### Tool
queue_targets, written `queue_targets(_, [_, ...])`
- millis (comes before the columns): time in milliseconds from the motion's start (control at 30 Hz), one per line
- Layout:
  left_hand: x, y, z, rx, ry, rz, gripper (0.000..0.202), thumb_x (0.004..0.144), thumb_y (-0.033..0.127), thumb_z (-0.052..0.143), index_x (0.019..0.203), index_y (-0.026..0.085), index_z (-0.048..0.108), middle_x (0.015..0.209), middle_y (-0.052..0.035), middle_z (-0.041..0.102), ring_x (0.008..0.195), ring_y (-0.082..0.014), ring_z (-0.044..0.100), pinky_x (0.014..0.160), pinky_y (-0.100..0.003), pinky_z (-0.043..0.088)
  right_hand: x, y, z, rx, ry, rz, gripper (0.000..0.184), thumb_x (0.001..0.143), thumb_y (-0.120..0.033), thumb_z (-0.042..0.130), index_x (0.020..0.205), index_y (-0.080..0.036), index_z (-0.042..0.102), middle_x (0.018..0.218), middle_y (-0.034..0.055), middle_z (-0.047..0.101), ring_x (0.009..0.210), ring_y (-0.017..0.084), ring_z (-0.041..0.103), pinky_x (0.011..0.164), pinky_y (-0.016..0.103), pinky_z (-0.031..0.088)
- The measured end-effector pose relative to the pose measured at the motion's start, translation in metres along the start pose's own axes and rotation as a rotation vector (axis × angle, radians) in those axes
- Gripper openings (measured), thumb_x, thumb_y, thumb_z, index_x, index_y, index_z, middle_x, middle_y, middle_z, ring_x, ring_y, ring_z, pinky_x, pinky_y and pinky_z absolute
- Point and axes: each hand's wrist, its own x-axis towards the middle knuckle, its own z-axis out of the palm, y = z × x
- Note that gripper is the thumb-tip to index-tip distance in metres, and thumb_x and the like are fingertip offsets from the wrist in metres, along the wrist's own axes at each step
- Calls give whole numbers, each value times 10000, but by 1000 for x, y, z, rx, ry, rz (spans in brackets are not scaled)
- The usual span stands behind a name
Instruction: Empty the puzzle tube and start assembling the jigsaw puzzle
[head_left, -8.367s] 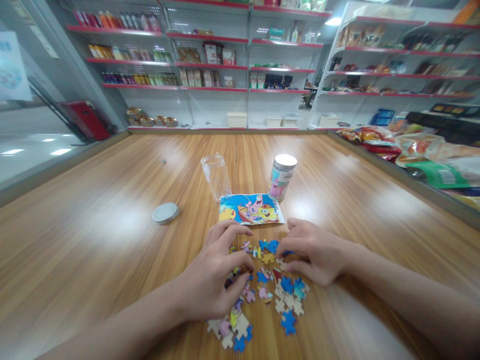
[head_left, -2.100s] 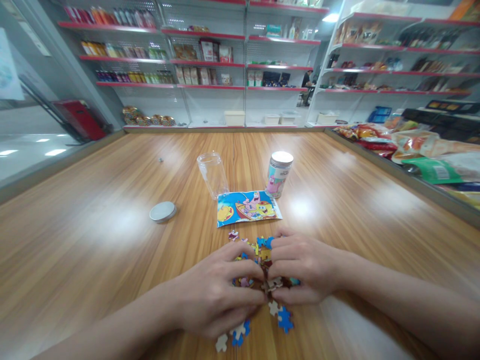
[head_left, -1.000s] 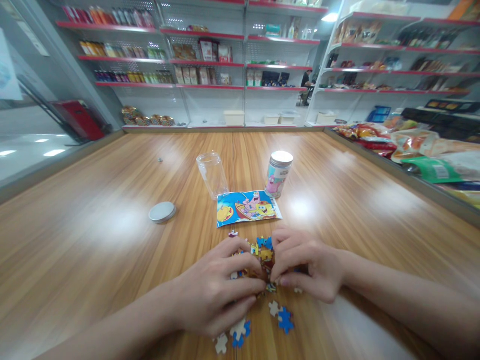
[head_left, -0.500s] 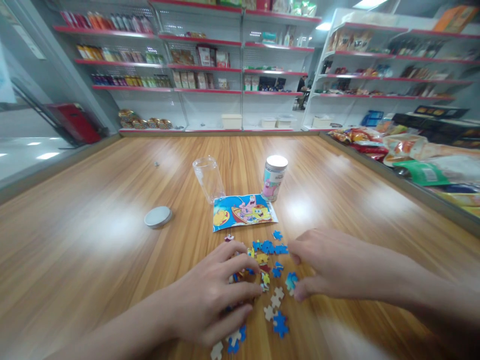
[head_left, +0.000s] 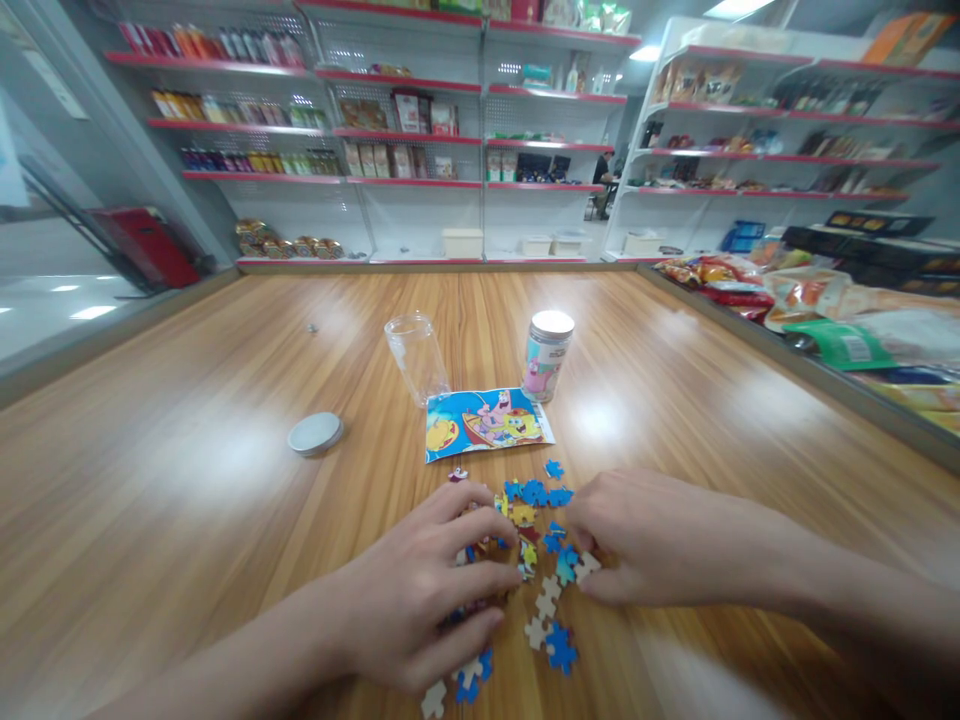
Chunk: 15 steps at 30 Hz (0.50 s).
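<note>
Puzzle pieces [head_left: 561, 648] look mostly unjoined, several pale-side-up beside right hand [head_left: 630, 538], grip unclear; left hand [head_left: 435, 578] loosely spread over others.

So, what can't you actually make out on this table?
All in the head view:
- How many pieces there are: the left hand covers some.
- Whether the right hand grips the pale piece by its thumb: the hand hides some of its own fingertips.
- The small print on the labelled jar: too small and blurred.
- The speck beyond the lid: too small to identify.
</note>
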Motion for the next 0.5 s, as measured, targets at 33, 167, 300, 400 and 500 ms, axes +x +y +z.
queue_targets(33, [0,0,0,-3,-4,-1,241,834,148,617,1069,152,673,1126,-125,631,1074,-275,522,952,-475,508,-1,2,0,-20,-3,8,105,739,-215,681,662,-182,620,601,-4,614,517,116,500,491,251,253])
queue_targets(167, [-1,-1,2,-16,-9,-10,253,832,149,621,1080,155,671,1134,-125,627,1090,-280,516,962,-479,501,-3,9,-4,-87,-3,30,179,802,-203,610,625,-171,612,570,10,608,487,105,465,490,259,235])
queue_targets(300, [-3,1,0,-17,-18,-2,317,834,155,618,1147,159,661,1163,-131,620,1121,-291,500,994,-503,486,0,11,-8,-135,-16,74,234,893,-195,547,689,-168,658,626,39,660,540,135,554,514,272,262])
queue_targets(400, [-1,3,-5,-62,-82,35,372,815,186,629,1185,195,665,1206,-128,597,1136,-300,502,1017,-530,467,3,6,-10,-153,9,115,172,893,-201,590,761,-159,692,674,54,684,616,170,623,547,277,314])
queue_targets(500, [2,5,-8,-95,-160,31,355,793,229,660,1146,239,695,1247,-116,567,1153,-316,498,1020,-538,456,6,-5,-9,-61,-18,-34,130,928,-231,602,873,-174,705,784,43,716,726,175,667,615,271,396])
